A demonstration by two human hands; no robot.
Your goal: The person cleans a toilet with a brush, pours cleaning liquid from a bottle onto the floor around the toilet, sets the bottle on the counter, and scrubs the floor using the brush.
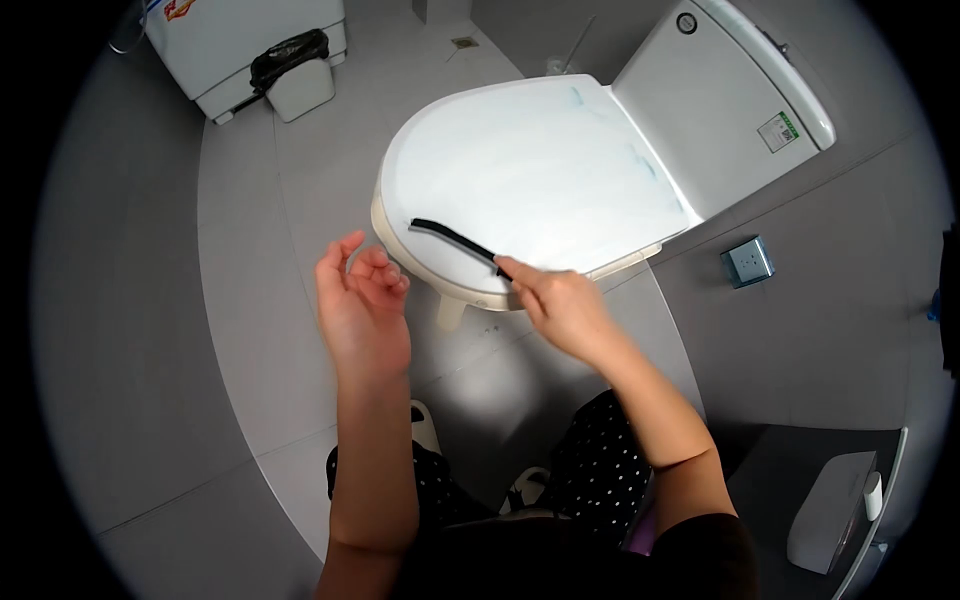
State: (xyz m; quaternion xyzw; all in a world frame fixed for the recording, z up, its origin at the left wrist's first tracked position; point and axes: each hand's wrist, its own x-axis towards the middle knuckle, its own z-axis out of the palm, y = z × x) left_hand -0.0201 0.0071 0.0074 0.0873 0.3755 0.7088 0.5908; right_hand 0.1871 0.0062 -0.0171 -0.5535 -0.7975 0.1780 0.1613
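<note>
My right hand [562, 308] is closed around the handle of a slim black cleaning brush [455, 237], with the index finger stretched along it. The brush's bent end lies over the front left part of the closed toilet lid [530, 170]. Pale blue streaks show on the white lid near its hinge side. My left hand [365, 285] is raised beside the front of the toilet, palm up, its fingers loosely curled and apart with nothing in them.
The toilet tank [720, 90] rises at the upper right, with an outlet box [748, 262] on the wall beside it. A small bin [300, 90] with a black bag hangs on a white cabinet [240, 40] at upper left. A white device [832, 510] sits at lower right.
</note>
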